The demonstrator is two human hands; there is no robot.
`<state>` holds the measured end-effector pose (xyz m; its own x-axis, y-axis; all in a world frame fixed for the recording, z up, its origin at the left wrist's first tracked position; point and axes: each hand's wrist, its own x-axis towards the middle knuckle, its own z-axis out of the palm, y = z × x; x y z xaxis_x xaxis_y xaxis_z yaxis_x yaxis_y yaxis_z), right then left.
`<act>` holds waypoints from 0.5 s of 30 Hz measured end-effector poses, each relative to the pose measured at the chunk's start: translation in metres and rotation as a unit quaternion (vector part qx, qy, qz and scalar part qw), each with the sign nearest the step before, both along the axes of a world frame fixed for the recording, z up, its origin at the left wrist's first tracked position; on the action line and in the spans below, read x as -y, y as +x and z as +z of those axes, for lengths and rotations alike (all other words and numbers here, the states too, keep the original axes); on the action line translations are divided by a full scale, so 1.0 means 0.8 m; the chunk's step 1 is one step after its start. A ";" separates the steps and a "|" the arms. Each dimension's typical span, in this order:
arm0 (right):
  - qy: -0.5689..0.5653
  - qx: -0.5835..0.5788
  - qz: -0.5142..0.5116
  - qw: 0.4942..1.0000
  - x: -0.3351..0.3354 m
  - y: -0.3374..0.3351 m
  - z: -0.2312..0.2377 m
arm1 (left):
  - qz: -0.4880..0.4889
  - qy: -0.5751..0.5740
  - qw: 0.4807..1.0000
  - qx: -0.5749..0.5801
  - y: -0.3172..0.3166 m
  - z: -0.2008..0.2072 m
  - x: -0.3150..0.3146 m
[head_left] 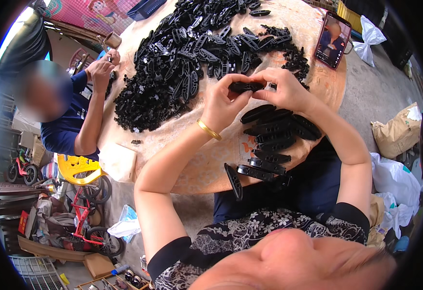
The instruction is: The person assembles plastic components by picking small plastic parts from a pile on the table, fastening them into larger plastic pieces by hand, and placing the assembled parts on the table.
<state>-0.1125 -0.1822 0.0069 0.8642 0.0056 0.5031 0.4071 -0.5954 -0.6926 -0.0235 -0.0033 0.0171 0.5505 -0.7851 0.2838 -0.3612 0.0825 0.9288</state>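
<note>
Between them, my left hand (224, 100) and my right hand (285, 86) hold a black oval plastic part (246, 87) above the table. Fingers of both hands are closed around its ends, and some of its surface is hidden by them. Just below my hands, several similar long black parts (272, 140) lie in a loose row near the table's edge. Beyond my hands spreads a large heap of black oval plastic parts (192, 48). A pile of small black pieces (141, 104) sits at its left, and another cluster of small pieces (296, 63) lies at the right.
A round table with a patterned cloth (197, 169) bears everything. At its right edge stands a phone (332, 41) showing a video. On the left a co-worker (71, 111) handles something small. A yellow chair (78, 169), a red bicycle (83, 212) and bags (397, 130) stand around.
</note>
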 end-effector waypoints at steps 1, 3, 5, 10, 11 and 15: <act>0.000 0.000 0.001 1.000 0.000 0.000 0.002 | 0.001 0.000 1.000 0.000 0.001 -0.001 0.000; -0.055 -0.003 -0.007 0.998 0.001 0.000 0.004 | -0.014 -0.033 0.999 -0.018 0.003 -0.004 0.000; -0.027 -0.004 0.003 1.000 0.000 0.002 0.007 | -0.012 -0.030 0.999 -0.034 0.003 0.000 0.000; 0.083 -0.028 0.051 0.995 0.042 0.017 0.011 | -0.075 -0.042 0.996 -0.003 -0.015 0.026 -0.006; 0.044 -0.079 -0.012 0.996 0.050 0.015 0.017 | -0.091 -0.039 0.991 0.087 -0.015 0.022 -0.008; -0.241 -0.122 -0.207 0.940 0.044 0.001 0.022 | -0.192 0.047 0.953 0.230 -0.016 0.021 -0.011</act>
